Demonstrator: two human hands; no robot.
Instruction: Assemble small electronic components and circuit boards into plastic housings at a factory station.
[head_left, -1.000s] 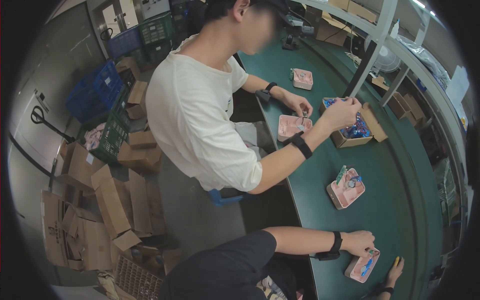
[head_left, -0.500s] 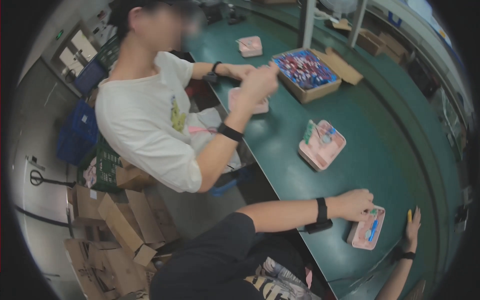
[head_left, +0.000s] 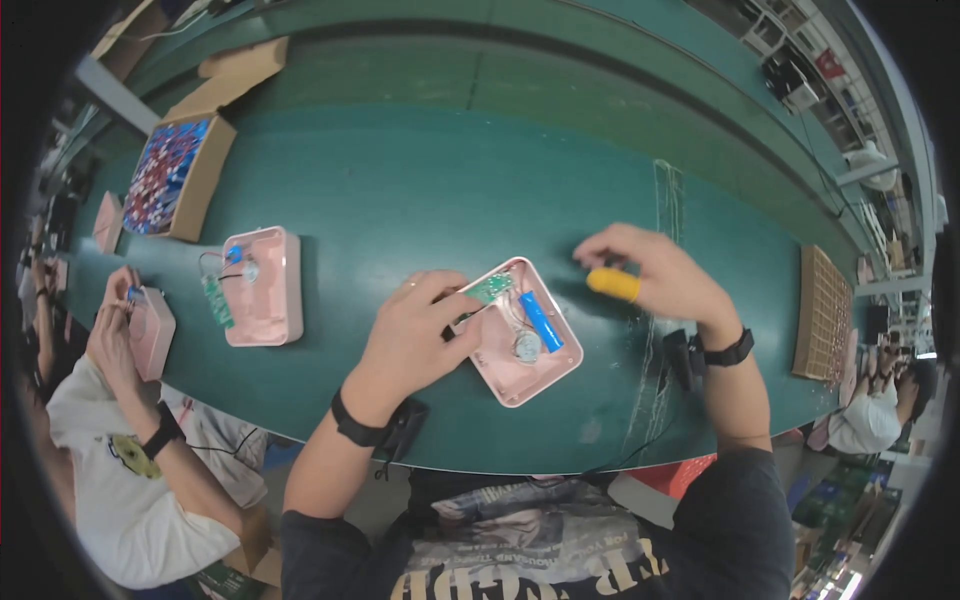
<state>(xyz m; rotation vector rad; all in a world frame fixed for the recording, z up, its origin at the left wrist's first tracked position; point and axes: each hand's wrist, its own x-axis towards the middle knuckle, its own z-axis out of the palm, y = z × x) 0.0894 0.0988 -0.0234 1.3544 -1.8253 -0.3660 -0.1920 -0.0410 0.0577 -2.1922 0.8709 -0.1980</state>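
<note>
In front of me a pale pink plastic housing [head_left: 510,385] lies tilted on the table, its open side up. Inside it are a blue cylindrical battery [head_left: 541,322] and a round silvery part [head_left: 526,346] with thin wires. My left hand [head_left: 415,330] is at the housing's upper left edge, thumb and fingers closed on a green circuit board [head_left: 490,289] there. To the right of the housing, my right hand [head_left: 665,272] is over the table, fingers apart and holding nothing. A yellow finger cot [head_left: 613,284] covers its thumb.
Left of me lies another pink housing [head_left: 290,290] with a green board and wires. A cardboard box [head_left: 200,185] of blue and red parts stands farther left, near a co-worker's hands [head_left: 115,330] at a pink housing. At the right is a brown divided tray [head_left: 822,315].
The view has swung from the co-worker at the left to my own place. My right hand, flat on the table before, now has its fingers bent near the housing. My left hand stays at it.
</note>
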